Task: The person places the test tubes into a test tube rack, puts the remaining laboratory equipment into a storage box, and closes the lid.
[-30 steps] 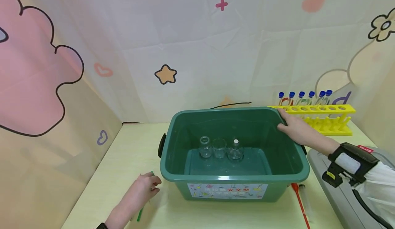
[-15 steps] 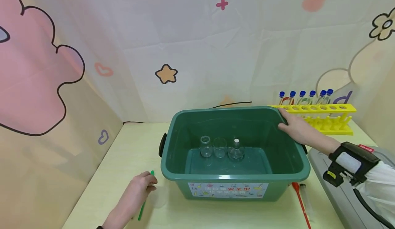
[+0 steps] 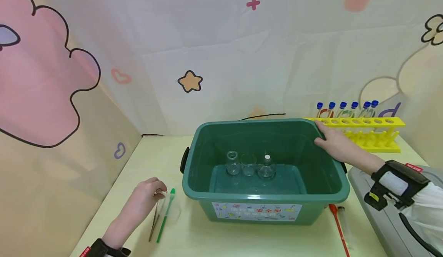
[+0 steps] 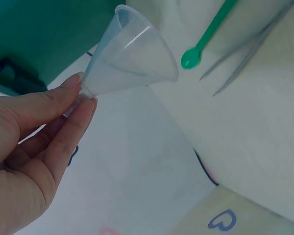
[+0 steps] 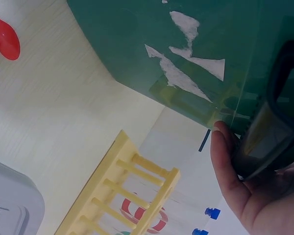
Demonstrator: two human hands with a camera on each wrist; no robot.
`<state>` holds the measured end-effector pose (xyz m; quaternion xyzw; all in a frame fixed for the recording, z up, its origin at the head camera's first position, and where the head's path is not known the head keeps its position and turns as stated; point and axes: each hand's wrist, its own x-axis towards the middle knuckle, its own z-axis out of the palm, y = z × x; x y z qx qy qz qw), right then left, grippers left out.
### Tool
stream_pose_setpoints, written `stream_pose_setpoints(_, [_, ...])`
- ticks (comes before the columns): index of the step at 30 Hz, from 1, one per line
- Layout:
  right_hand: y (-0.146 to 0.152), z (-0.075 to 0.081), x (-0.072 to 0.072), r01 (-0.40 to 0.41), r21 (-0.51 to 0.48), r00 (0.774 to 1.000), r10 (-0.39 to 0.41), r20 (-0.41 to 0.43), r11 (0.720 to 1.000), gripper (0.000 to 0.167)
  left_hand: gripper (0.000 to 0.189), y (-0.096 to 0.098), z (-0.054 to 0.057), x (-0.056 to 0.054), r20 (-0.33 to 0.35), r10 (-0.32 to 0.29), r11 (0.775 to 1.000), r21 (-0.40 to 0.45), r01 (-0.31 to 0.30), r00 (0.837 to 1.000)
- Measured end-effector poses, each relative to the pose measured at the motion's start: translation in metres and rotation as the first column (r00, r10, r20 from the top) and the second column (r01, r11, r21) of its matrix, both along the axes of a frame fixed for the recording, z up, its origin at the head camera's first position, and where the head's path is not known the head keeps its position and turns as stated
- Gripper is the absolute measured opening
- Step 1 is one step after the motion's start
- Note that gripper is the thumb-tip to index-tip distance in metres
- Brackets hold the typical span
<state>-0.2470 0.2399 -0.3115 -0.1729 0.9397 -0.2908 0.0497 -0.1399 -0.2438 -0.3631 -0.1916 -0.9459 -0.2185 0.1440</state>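
My left hand (image 3: pixel 143 195) pinches a clear plastic funnel (image 4: pixel 132 54) by its narrow stem between thumb and fingers; its wide mouth points away from the hand. Below it on the table lie a green spoon (image 3: pixel 166 215) and metal tweezers (image 3: pixel 154 222). A green plastic tub (image 3: pixel 256 197) stands in the middle. My right hand (image 3: pixel 335 143) grips the tub's right rim, close to the black handle (image 5: pixel 272 132). Inside the tub a glass bottle (image 3: pixel 233 165), a beaker (image 3: pixel 248 167) and a round flask with a white stopper (image 3: pixel 266 170) stand in a row.
Behind the right hand is a yellow test tube rack (image 3: pixel 384 122) with several blue-capped tubes (image 3: pixel 342 109). A red spoon (image 3: pixel 337 222) and a syringe-like clear tube (image 3: pixel 344 226) lie right of the tub. A grey lid (image 3: pixel 363 199) lies at the right edge.
My left hand has moved left and slightly away from me, and the green spoon and the tweezers have come into fuller view. The right hand has stayed on the tub's rim.
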Motion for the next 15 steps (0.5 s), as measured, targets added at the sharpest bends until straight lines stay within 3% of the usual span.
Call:
stream_pose_setpoints(8, [0.000, -0.001, 0.000, 0.001, -0.006, 1.000, -0.002, -0.013, 1.000, 0.062, 0.023, -0.018, 0.030, -0.016, -0.114, 0.007, 0.999, -0.039, -0.012, 0.993])
stream_pose_setpoints(15, [0.001, -0.002, -0.001, -0.007, -0.009, 1.000, 0.006, -0.020, 1.000, 0.061, 0.021, -0.027, 0.057, -0.032, -0.208, 0.000, 0.998, -0.068, -0.014, 0.978])
